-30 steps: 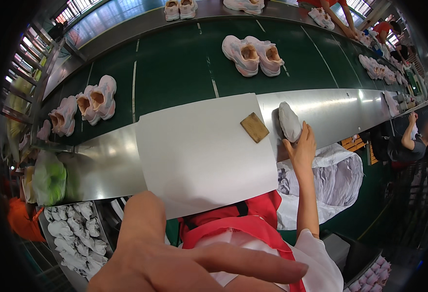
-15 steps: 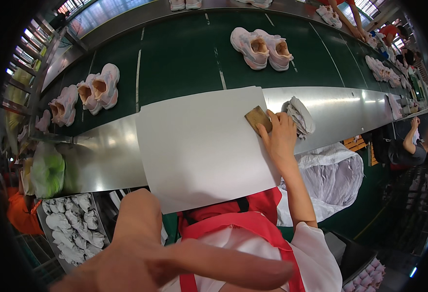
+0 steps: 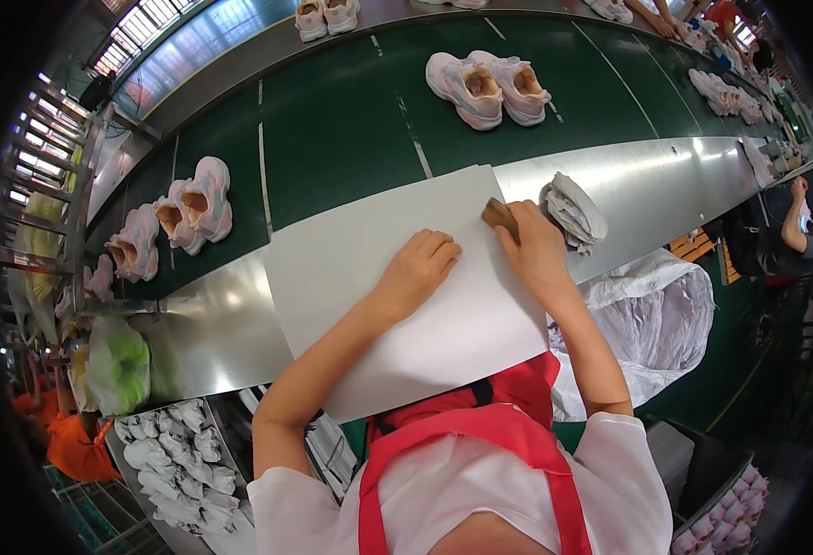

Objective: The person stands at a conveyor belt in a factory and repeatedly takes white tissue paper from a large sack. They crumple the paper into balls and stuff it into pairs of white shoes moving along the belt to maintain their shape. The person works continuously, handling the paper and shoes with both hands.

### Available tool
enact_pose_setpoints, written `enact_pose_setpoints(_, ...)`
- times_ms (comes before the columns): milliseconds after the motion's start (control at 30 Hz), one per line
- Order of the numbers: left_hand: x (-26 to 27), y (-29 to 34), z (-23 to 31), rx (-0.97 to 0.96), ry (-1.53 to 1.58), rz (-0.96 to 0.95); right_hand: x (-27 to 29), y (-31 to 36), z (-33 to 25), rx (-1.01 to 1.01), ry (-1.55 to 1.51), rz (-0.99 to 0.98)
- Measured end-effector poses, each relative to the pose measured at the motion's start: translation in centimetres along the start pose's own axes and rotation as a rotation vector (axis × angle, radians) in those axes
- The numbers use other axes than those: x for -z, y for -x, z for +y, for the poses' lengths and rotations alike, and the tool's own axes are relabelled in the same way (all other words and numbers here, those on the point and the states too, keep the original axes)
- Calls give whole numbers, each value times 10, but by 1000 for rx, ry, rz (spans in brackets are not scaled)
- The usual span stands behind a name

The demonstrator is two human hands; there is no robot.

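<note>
In front of me lies a stack of large white paper sheets (image 3: 360, 356), with a smooth blank top. My right hand (image 3: 536, 245) grips a small brown rectangular block (image 3: 498, 215) near the sheets' far right corner, thumb on the near side. The block is tilted, and my fingers cover part of it. My left hand (image 3: 418, 271) rests on the middle of the top sheet, fingers curled, with nothing visible in them. Just right of my right hand, a crumpled bundle of white paper (image 3: 574, 211) sits on the metal ledge.
Beyond the metal ledge (image 3: 212, 338), a green conveyor belt (image 3: 332, 139) carries pairs of pale pink sneakers (image 3: 480, 88). A white sack (image 3: 656, 324) stands at right. At lower left, a bin holds several paper wads (image 3: 179, 467). Co-workers are at the far right and left.
My left hand has come down from close to the camera onto the sheets. The brown block has tipped from lying flatter to tilted in my right hand. The view has shifted slightly.
</note>
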State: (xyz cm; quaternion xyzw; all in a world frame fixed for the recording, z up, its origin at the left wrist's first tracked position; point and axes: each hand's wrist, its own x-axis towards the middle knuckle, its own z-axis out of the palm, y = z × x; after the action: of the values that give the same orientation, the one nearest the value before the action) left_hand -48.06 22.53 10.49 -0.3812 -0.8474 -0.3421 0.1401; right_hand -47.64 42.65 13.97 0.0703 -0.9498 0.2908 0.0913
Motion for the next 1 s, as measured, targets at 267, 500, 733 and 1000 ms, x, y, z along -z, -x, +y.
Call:
enact_pose_setpoints(267,-3,-6,1,-24,-215,-8,8,17,3,38,-250,-251)
enact_pose_setpoints(500,0,-16,10,-33,8,-121,-17,4,27,147,-101,370)
enact_pose_setpoints(733,-19,-22,17,22,-173,-200,-1,129,134,-497,-671,699)
enact_pose_setpoints(1000,-18,-18,17,80,-182,-229,-62,292,363,-1136,125,643)
